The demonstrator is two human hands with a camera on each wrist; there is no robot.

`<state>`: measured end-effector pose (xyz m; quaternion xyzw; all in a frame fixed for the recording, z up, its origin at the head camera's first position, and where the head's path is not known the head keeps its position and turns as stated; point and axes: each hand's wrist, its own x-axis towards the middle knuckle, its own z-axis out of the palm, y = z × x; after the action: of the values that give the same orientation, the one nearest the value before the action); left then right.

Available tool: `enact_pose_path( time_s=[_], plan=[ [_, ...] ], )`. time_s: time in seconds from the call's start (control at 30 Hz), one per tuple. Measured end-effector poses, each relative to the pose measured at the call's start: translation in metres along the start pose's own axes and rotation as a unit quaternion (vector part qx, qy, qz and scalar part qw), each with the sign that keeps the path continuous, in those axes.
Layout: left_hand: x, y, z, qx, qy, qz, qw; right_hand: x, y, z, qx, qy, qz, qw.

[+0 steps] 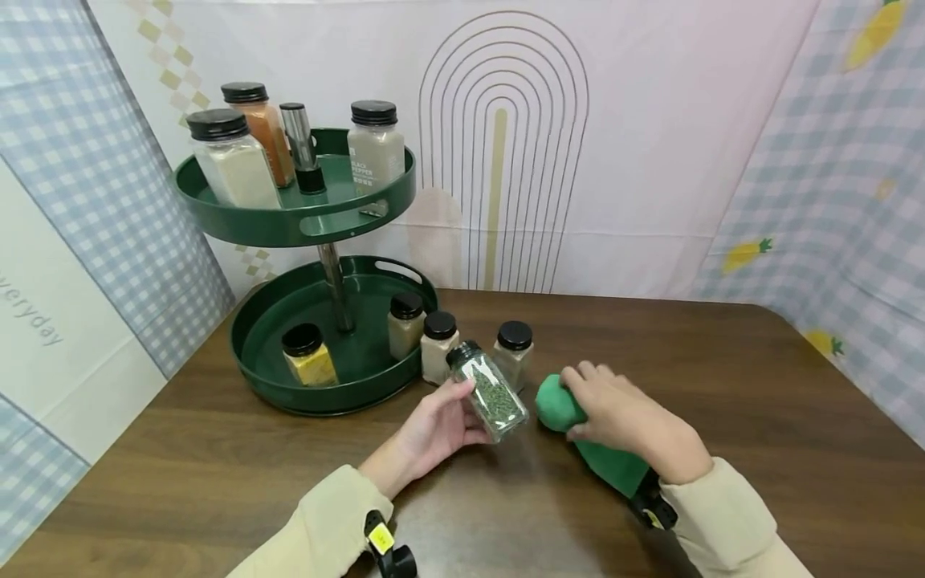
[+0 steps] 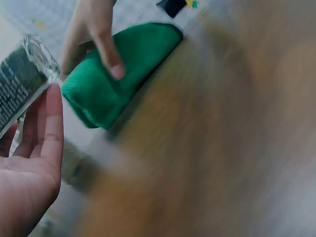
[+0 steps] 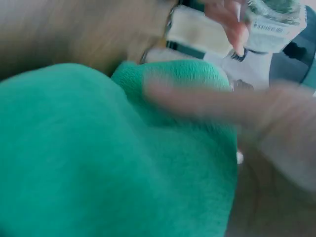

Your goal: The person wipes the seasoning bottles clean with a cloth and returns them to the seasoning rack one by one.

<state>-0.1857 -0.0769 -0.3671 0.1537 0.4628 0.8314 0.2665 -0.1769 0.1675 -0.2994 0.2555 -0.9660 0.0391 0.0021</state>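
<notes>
A person's left hand (image 1: 450, 425) pinches a glass herb jar (image 1: 495, 401) between thumb and fingers, over the worktop (image 1: 759, 385). The jar is tilted, its dark top up and to the left, its base down toward the right. The right hand (image 1: 621, 405) has fingers and thumb curled around a green cloth (image 1: 560, 405), bunched just beside the jar's base; a small gap shows between cloth and glass.

The likeliest mishap is a drop: the glass looks smooth and the hold is light, so a hard push from the cloth could twist the jar free. Crowding is the other risk – a pale jar (image 1: 437, 361) and a grey jar (image 1: 515, 345) stand close behind, the pale one beside the lower tray (image 1: 311, 401). A backward swing of the herb jar might tip either. The cloth's loose end, trailing beneath the right forearm, could also snag during a wide sweep.
</notes>
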Motion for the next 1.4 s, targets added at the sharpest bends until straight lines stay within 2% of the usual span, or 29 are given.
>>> enact_pose_path(
  time_s=[0.1,0.17,0.23,0.3,0.4,0.47,0.53,0.6,0.67,0.7,0.8,0.87,0.97,1.07,1.17,1.23,1.3,1.37,1.4],
  plan=[
    [-0.003,0.016,0.003,0.059,0.028,0.029,0.9974,0.001,-0.007,-0.003,0.053,-0.070,0.016,0.996],
    [-0.006,0.031,0.005,0.112,0.057,0.046,0.9910,-0.001,-0.015,-0.008,0.061,-0.067,0.002,0.996],
    [-0.012,0.048,0.009,0.181,0.081,0.063,0.9782,-0.003,-0.026,-0.013,0.067,-0.053,-0.023,0.996],
    [-0.020,0.067,0.012,0.262,0.108,0.074,0.9561,-0.003,-0.040,-0.018,0.076,-0.040,-0.055,0.995],
    [-0.035,0.093,0.016,0.377,0.139,0.080,0.9124,0.005,-0.067,-0.022,0.086,-0.046,-0.094,0.991],
    [-0.047,0.110,0.018,0.434,0.160,0.066,0.8843,0.015,-0.088,-0.021,0.076,-0.053,-0.115,0.989],
    [-0.059,0.124,0.019,0.473,0.175,0.053,0.8618,0.028,-0.109,-0.017,0.065,-0.063,-0.133,0.987],
    [-0.070,0.138,0.018,0.499,0.183,0.047,0.8457,0.042,-0.130,-0.011,0.056,-0.069,-0.144,0.986],
    [-0.081,0.150,0.014,0.501,0.186,0.042,0.8442,0.057,-0.148,-0.002,0.048,-0.065,-0.156,0.984],
    [-0.086,0.156,0.012,0.496,0.181,0.045,0.8482,0.065,-0.156,0.003,0.045,-0.058,-0.162,0.984],
    [-0.101,0.171,0.000,0.461,0.158,0.046,0.8722,0.082,-0.173,0.017,0.045,-0.042,-0.174,0.983],
    [-0.110,0.179,-0.011,0.440,0.145,0.046,0.8851,0.090,-0.180,0.024,0.046,-0.040,-0.174,0.983],
    [-0.120,0.189,-0.028,0.410,0.121,0.056,0.9024,0.096,-0.182,0.030,0.038,-0.039,-0.152,0.987],
    [-0.127,0.196,-0.046,0.371,0.091,0.075,0.9211,0.100,-0.176,0.033,0.015,-0.017,-0.127,0.992],
    [-0.131,0.200,-0.061,0.345,0.078,0.090,0.9311,0.102,-0.167,0.033,-0.003,-0.001,-0.102,0.995],
    [-0.131,0.200,-0.069,0.338,0.089,0.092,0.9326,0.101,-0.161,0.031,-0.008,-0.002,-0.079,0.997],
    [-0.130,0.199,-0.075,0.342,0.115,0.088,0.9287,0.099,-0.157,0.028,-0.010,-0.011,-0.053,0.998],
    [-0.128,0.198,-0.079,0.361,0.143,0.075,0.9185,0.096,-0.158,0.024,-0.017,-0.017,-0.038,0.999],
    [-0.127,0.197,-0.080,0.379,0.158,0.065,0.9094,0.094,-0.160,0.022,-0.021,-0.018,-0.038,0.999]
  ],
)
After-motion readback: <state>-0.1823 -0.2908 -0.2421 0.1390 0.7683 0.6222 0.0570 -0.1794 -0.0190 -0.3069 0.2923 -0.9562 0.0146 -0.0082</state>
